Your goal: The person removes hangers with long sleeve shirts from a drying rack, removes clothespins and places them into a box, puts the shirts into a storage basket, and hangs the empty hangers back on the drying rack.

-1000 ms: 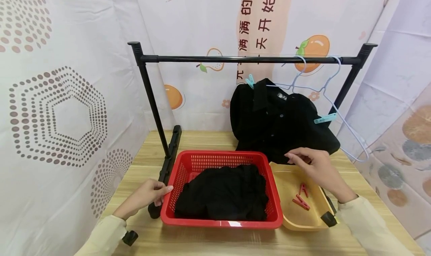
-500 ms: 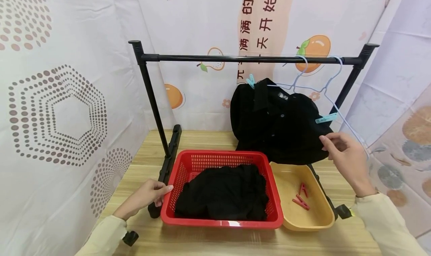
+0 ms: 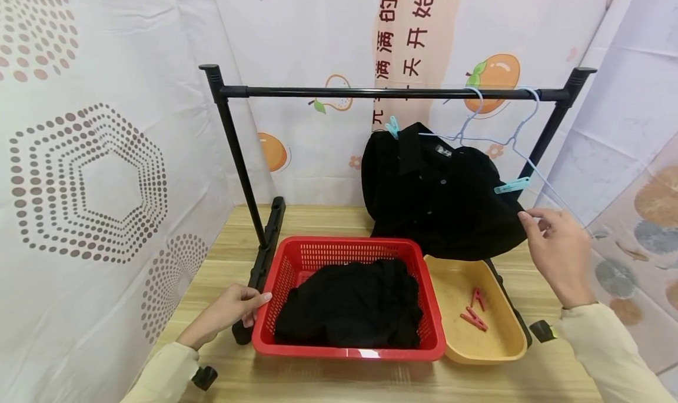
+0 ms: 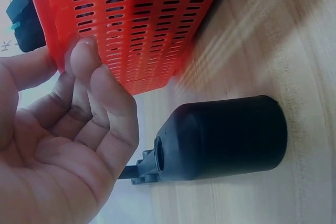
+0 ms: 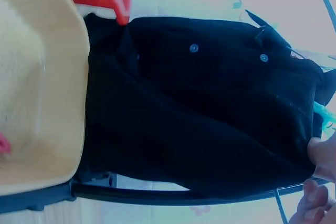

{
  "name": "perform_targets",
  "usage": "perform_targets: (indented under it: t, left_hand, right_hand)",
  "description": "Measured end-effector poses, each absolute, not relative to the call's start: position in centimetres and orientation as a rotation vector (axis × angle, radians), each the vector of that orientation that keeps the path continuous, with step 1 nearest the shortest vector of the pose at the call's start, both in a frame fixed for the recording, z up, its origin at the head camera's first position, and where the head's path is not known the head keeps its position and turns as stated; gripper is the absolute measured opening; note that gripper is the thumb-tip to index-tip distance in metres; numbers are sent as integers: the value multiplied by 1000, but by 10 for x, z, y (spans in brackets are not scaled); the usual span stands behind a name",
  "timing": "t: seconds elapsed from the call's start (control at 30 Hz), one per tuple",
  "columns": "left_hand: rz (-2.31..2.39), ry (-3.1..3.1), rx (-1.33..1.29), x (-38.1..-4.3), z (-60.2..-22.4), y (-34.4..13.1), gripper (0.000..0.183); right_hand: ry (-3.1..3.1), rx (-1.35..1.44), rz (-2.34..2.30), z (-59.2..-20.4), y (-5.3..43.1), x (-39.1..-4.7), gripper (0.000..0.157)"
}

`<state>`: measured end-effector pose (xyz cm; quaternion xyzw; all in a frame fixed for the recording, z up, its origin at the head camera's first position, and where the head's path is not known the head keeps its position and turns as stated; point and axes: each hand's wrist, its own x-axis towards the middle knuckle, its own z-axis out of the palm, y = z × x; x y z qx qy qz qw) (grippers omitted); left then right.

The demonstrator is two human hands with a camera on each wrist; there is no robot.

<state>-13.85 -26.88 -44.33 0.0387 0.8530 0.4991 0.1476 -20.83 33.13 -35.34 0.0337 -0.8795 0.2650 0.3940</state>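
My left hand (image 3: 230,309) pinches the left rim of a red slotted basket (image 3: 349,352); the left wrist view shows thumb and fingers on that rim (image 4: 46,22). A crumpled black garment (image 3: 349,306) lies in the basket. My right hand (image 3: 562,256) pinches the right edge of a black buttoned shirt (image 3: 439,209), thumb against the cloth in the right wrist view (image 5: 210,108). The shirt hangs from a light blue hanger (image 3: 466,123), with a turquoise clothespin (image 3: 392,127) at its left shoulder and another clothespin (image 3: 512,185) on its right side.
A black rack's bar (image 3: 339,92) spans the back and carries the hanger and a second hanger (image 3: 521,123). The yellow tub (image 3: 450,297) beside the basket holds red clothespins (image 3: 474,319). Black rack feet (image 3: 267,244) flank the containers on the wooden table (image 3: 318,379).
My right hand has moved right from above the yellow tub to the shirt's right edge, which now hangs drawn in with its lower corner lifted. My left hand has stayed on the basket rim.
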Motion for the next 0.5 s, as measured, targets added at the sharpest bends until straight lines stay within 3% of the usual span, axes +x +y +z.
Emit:
perform_targets:
  t: [0.3, 0.5]
  left_hand:
    - [1437, 2445, 119, -140, -445, -269, 45]
    - [1449, 2436, 107, -139, -445, -270, 44]
  right_hand:
    - [-2300, 296, 423, -350, 333, -213, 23]
    - [-2234, 465, 332, -348, 329, -216, 11]
